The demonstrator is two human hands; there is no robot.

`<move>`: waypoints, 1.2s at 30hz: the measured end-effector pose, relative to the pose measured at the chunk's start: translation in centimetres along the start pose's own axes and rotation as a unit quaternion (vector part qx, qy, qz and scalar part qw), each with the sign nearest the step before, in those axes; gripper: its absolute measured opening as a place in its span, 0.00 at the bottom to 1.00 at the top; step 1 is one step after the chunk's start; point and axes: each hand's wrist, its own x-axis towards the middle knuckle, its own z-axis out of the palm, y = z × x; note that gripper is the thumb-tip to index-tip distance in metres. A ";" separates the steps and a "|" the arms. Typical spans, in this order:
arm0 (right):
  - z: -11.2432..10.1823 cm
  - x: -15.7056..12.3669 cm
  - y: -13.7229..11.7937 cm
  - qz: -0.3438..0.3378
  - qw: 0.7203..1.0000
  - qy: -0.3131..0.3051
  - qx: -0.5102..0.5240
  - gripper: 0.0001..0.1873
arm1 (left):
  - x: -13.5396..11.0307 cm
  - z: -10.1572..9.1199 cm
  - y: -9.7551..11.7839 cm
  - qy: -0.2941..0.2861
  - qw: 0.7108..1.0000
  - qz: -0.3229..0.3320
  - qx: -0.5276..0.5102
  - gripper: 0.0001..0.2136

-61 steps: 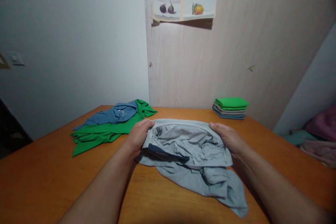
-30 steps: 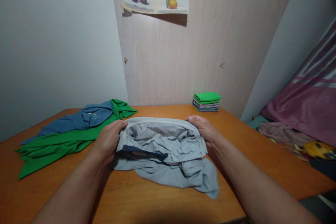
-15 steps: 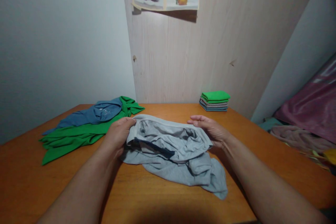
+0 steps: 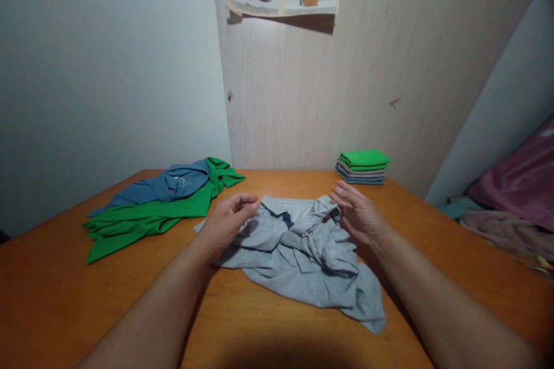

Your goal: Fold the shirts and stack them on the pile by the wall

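Note:
A crumpled grey garment (image 4: 303,253) with a dark trim lies in the middle of the wooden table (image 4: 64,294). My left hand (image 4: 227,222) hovers at its left edge with the fingers loosely curled and nothing in them. My right hand (image 4: 357,213) is at the garment's right edge, fingers stretched out and apart, also holding nothing. Both hands sit just above the cloth.
A green garment (image 4: 147,219) with a blue one (image 4: 164,184) on top lies at the back left of the table. A small stack of folded clothes (image 4: 362,166) stands at the back right by the wooden panel. Bedding (image 4: 515,202) lies to the right.
Both hands have let go of the grey garment's edge, which they held stretched between them. The garment has dropped into a crumpled heap on the table.

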 end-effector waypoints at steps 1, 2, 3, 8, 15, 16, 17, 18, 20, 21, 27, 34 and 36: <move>0.0 0.0 0.0 -0.026 0.999 0.017 -0.023 0.22 | -0.1 0.3 -0.1 -0.021 0.999 0.015 0.028 0.16; -0.1 0.1 0.0 -0.058 0.996 0.031 -0.054 0.21 | -0.3 0.6 -0.2 -0.044 0.997 0.030 0.052 0.14; -0.1 0.1 -0.1 -0.090 0.991 0.039 -0.090 0.19 | -0.5 0.9 -0.3 -0.065 0.994 0.045 0.072 0.13; 0.3 -0.8 -0.5 -0.159 0.964 -0.014 -0.211 0.12 | -1.3 2.1 -0.6 -0.124 0.966 0.131 0.185 0.09; 0.9 -2.8 -0.3 -0.099 0.908 -0.225 -0.338 0.19 | -1.5 2.7 -1.2 -0.183 0.908 0.236 0.295 0.07; 0.9 -3.0 -0.3 -0.093 0.894 -0.253 -0.359 0.20 | -1.5 2.7 -1.0 -0.177 0.908 0.240 0.294 0.07; 0.9 -3.3 -0.4 -0.089 0.881 -0.275 -0.374 0.20 | -1.6 2.7 -0.8 -0.169 0.910 0.242 0.292 0.07; 1.0 -3.5 -0.5 -0.084 0.872 -0.292 -0.382 0.20 | -1.7 2.7 -0.4 -0.161 0.913 0.242 0.287 0.08; 1.1 -3.9 -0.6 -0.066 0.863 -0.321 -0.384 0.17 | -2.0 2.7 0.3 -0.150 0.919 0.242 0.273 0.08; 1.2 -4.1 -0.8 -0.053 0.862 -0.334 -0.377 0.16 | -2.1 2.7 0.7 -0.149 0.921 0.242 0.266 0.09; 1.0 -4.8 -2.1 0.039 0.855 -0.395 -0.334 0.16 | -3.1 2.3 1.9 -0.258 0.922 0.177 0.226 0.10; 1.0 -5.4 -2.4 0.139 0.761 -0.515 -0.368 0.18 | -3.5 1.8 1.7 -0.343 0.914 0.021 0.214 0.07; 1.2 -5.5 -2.3 0.131 0.760 -0.519 -0.368 0.17 | -3.1 2.0 1.4 -0.297 0.933 0.024 0.203 0.06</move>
